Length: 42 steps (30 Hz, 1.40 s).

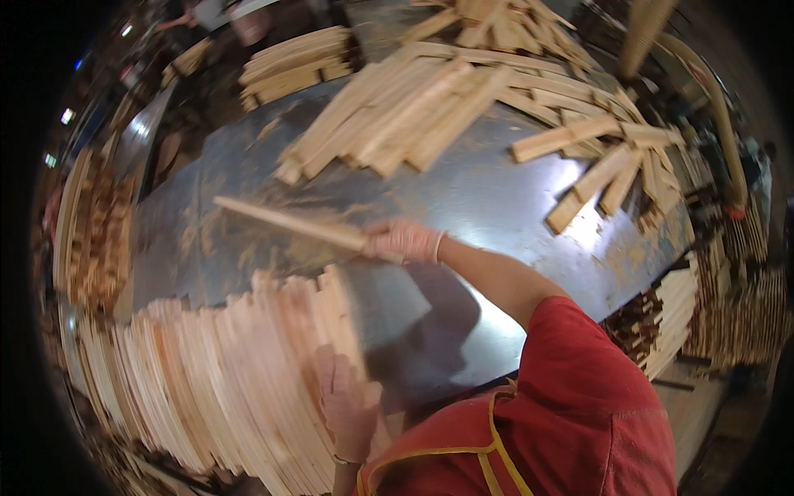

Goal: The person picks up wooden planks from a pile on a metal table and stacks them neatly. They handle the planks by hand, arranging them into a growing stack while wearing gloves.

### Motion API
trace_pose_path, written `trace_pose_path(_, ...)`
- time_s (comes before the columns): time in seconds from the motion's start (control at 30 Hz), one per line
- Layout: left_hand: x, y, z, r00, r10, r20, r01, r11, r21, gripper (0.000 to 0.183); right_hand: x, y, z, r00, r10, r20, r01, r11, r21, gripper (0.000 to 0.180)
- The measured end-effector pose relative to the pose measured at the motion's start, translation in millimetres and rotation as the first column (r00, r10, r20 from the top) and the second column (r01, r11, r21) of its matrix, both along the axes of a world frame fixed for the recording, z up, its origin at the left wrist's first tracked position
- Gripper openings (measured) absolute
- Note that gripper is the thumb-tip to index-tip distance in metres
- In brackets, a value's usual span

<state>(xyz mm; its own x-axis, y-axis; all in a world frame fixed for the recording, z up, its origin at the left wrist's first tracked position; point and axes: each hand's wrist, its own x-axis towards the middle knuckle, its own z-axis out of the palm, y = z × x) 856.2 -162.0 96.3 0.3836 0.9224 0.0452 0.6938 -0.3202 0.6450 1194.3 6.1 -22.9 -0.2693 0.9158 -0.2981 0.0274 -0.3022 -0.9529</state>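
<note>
My right hand point(403, 240), in a pale glove, grips one end of a narrow wooden strip point(291, 224). The strip reaches out to the left above the metal table point(397, 291). Lower down, my gloved left hand point(348, 397) is blurred, its thumb apart from the fingers. It lies against the right end of a long row of wooden strips point(236, 372) packed side by side; a firm grip on any of them is not visible. This row runs along the table's near left side.
Loose boards point(397, 118) lie across the table's far side, with a jumble of shorter pieces point(595, 167) to their right. Stacked lumber stands beyond the table point(298, 65), at left point(99, 242) and at right point(670, 316). Sawdust and shavings point(267, 235) litter the tabletop.
</note>
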Motion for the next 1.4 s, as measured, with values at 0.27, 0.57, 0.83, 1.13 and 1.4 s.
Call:
trace_pose_path(0.27,132,39,-47,0.741,0.486,0.463,-0.16,0.797,-0.582,0.031,106,-193,12,0.919,-0.297,0.26,0.201,0.919,0.338,0.037)
trace_pose_path(0.57,144,-61,-64,0.807,0.552,0.209,-0.417,0.785,-0.458,0.047,462,-226,-50,0.02,-0.961,0.276,1.0,0.017,-0.013,0.048)
trace_pose_path(0.83,177,-78,-21,0.897,0.442,-0.013,-0.379,0.754,-0.536,0.057,331,-266,-15,0.172,-0.516,-0.839,0.567,0.749,-0.344,0.049)
trace_pose_path(1.13,212,-46,32,0.915,0.378,0.14,-0.199,0.725,-0.659,0.084,32,-294,27,0.838,-0.165,-0.519,0.003,0.954,-0.299,0.057)
trace_pose_path(1.4,77,-70,-38,0.701,0.312,-0.641,-0.403,0.915,0.005,0.079,64,-240,28,0.286,-0.244,0.927,-0.217,0.925,0.31,0.096)
